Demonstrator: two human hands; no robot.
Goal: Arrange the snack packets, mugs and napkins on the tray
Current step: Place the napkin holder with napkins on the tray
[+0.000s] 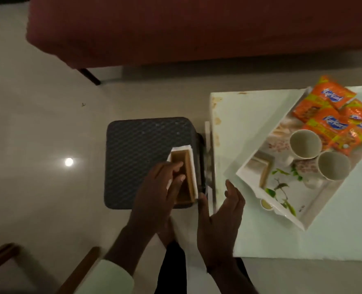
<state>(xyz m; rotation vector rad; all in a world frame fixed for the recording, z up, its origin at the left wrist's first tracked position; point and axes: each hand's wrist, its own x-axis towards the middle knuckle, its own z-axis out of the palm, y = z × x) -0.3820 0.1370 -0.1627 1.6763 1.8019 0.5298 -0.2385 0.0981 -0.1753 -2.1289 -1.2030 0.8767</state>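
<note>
A wooden napkin holder (187,166) with white napkins (193,172) stands on a dark stool (137,149). My left hand (161,185) reaches into the holder, fingers on the napkins. My right hand (220,221) hovers open between the stool and the white tray (282,211), touching nothing. The tray sits skewed on the white table (239,115). On it stand two cream mugs (305,144) (334,165), side by side, and several orange snack packets (328,115) lie at its far end.
A dark red sofa (197,28) runs across the back, with a black leg (89,76). Pale tiled floor (37,134) lies to the left. A wooden chair frame (3,257) shows at the bottom left. The table's left edge is stained.
</note>
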